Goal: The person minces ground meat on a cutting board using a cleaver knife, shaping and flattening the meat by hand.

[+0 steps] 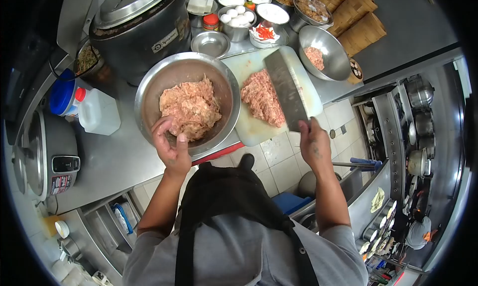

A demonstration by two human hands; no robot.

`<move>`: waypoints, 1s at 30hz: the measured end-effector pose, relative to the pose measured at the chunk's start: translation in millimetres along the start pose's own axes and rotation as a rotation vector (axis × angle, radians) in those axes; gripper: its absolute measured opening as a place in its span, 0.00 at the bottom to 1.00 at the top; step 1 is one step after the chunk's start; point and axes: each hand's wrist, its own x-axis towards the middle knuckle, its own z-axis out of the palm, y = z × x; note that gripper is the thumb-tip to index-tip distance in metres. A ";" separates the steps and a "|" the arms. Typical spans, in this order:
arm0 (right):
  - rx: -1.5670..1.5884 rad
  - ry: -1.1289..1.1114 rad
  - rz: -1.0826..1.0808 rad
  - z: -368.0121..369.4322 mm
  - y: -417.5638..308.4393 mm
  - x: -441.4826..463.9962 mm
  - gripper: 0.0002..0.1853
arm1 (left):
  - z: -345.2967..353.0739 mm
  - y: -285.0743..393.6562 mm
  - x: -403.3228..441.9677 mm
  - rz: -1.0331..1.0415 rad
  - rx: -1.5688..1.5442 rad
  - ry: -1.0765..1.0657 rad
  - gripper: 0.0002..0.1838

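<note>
My right hand (pixel 315 145) grips the short handle of a broad cleaver (pixel 285 89). The cleaver's blade slants over a white cutting board (pixel 244 129), just right of a flattened pile of minced meat (pixel 261 98). At the near left rim of a large steel bowl (pixel 144 94), my left hand (pixel 172 145) has its thumb and curled fingers apart. Those fingertips reach over the rim beside a bigger mound of minced meat (pixel 191 107) in the bowl. I see nothing held in them.
Behind the board stand a bowl of eggs (pixel 238 18), a small steel dish (pixel 211 45) and several ingredient tubs. A steel bowl (pixel 332 47) with some mince sits at right. A large black cooker (pixel 144 42) and a white jug (pixel 98 113) flank the left.
</note>
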 end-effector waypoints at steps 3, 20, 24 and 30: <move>0.159 0.161 0.020 -12.6 -4.5 -2.5 0.12 | -0.7 2.3 -1.5 -0.014 0.001 -0.017 0.21; 0.000 -0.005 -0.153 -29.8 36.7 9.7 0.11 | 15.7 9.4 -7.0 -0.041 0.164 0.047 0.17; 0.189 0.141 -0.029 -25.2 56.2 -18.9 0.10 | 16.0 7.7 -8.2 -0.052 0.165 0.089 0.17; -0.149 -0.277 -0.148 21.5 114.3 -16.2 0.13 | 22.3 4.7 -5.1 -0.029 0.202 0.116 0.17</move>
